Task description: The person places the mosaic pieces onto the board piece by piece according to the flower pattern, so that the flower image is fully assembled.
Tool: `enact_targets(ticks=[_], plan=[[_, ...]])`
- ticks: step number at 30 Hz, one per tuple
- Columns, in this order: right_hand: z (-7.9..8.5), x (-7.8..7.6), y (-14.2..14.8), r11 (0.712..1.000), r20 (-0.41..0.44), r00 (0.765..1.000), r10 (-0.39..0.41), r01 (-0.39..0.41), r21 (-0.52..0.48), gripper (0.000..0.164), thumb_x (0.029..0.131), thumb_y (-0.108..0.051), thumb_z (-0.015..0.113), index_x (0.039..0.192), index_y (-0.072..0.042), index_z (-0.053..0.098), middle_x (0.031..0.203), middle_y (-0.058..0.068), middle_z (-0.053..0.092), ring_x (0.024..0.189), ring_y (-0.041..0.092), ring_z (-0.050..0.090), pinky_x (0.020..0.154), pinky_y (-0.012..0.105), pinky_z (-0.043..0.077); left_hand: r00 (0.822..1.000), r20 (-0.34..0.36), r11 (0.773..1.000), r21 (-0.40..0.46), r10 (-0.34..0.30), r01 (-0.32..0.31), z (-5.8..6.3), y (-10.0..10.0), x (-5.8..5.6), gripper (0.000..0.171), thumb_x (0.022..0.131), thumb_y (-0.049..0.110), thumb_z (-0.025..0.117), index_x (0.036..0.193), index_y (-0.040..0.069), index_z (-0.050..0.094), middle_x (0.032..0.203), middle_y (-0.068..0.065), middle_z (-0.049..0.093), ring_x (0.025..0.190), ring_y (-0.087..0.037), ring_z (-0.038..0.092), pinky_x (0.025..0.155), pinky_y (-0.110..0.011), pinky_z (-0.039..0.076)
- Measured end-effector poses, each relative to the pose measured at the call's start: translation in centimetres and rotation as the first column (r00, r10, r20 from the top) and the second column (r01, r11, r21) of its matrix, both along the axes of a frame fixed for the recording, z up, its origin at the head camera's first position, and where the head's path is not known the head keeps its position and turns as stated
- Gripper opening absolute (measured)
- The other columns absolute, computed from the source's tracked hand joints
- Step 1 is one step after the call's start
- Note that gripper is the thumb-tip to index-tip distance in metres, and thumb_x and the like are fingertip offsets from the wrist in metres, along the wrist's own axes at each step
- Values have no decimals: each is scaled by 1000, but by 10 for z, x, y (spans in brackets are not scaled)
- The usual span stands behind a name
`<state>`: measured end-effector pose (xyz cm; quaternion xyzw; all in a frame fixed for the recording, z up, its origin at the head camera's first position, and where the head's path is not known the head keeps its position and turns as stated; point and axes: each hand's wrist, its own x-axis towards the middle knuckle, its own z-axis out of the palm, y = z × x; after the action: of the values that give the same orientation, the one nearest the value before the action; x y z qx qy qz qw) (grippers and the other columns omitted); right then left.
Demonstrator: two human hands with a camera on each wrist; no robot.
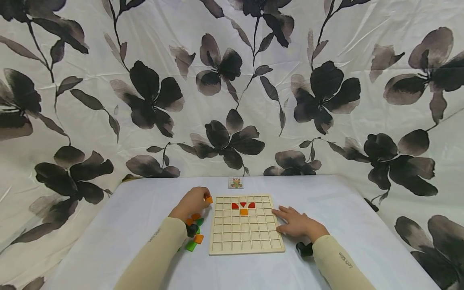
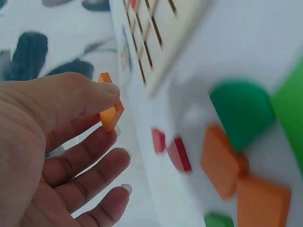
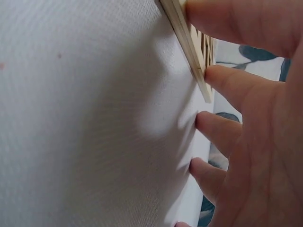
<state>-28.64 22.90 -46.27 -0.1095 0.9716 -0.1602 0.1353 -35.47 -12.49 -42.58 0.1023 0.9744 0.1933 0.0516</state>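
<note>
a: status on hands?
b: left hand pinches one orange tile between thumb and index finger, other fingers loosely spread. tile is up off the table, just beside the grid board's left edge, near its far corner.
a: why just the fingertips?
b: tile's small and flat. my read: edge grip leaves most of it free.
a: right hand?
b: fingers spread, grasping nothing. thumb and index touch the board's right edge, other fingertips on the table. probably steadying it.
a: board contents?
b: three red pieces in a row, orange square right under the middle one. loose tiles sit left of the board, likely for left-hand reach. card lies past the far edge, likely so it can be seen over the board.
a: blind spots?
b: left forearm and wrist camera cover part of the pile, can't count it. left wrist view shows two loose red bits, blurred; can't find them from the head. card design too small to read. both wrist views crop the board.
</note>
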Motion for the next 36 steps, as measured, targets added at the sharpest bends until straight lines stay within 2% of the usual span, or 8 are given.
enact_targets(ticks=[10, 20, 25, 31, 36], plan=[[-3, 0, 1, 1000, 15, 1000, -16, 17, -20, 65, 88, -39, 61, 148, -23, 40, 157, 9, 31, 145, 42, 22, 106, 75, 14, 993, -48, 994, -4, -107, 107, -3, 34, 7, 25, 81, 19, 77, 102, 9, 67, 93, -2, 63, 82, -17, 53, 79, -35, 48], [0, 3, 0, 999, 18, 1000, -11, 12, -42, 64, 89, -38, 60, 148, -23, 40, 157, 9, 31, 146, 42, 22, 106, 75, 13, 982, -54, 984, -10, -181, 180, -11, 64, 11, 22, 81, 19, 74, 99, 10, 66, 90, -1, 60, 80, -17, 51, 76, -33, 47], [-1, 3, 1, 999, 15, 1000, -10, 11, -39, 64, 90, -38, 60, 148, -23, 40, 157, 9, 31, 146, 41, 21, 106, 75, 13, 983, -28, 983, 8, -181, 181, -17, 72, 12, 20, 83, 20, 75, 98, 10, 66, 88, 1, 60, 80, -17, 51, 77, -33, 46], [-2, 2, 2, 999, 9, 1000, -13, 13, -34, 64, 89, -39, 60, 148, -24, 40, 157, 8, 31, 146, 41, 22, 106, 75, 12, 970, -61, 972, 0, -235, 236, -22, 76, 10, 16, 82, 14, 74, 96, 10, 66, 89, -1, 62, 79, -16, 52, 78, -34, 47], [-1, 3, 2, 999, 12, 1000, -19, 20, -39, 64, 89, -39, 60, 148, -24, 40, 158, 8, 31, 146, 40, 21, 107, 74, 12, 965, -58, 966, -1, -256, 257, -23, 79, 10, 15, 82, 9, 71, 95, 9, 67, 89, 0, 62, 81, -16, 52, 80, -34, 48]])
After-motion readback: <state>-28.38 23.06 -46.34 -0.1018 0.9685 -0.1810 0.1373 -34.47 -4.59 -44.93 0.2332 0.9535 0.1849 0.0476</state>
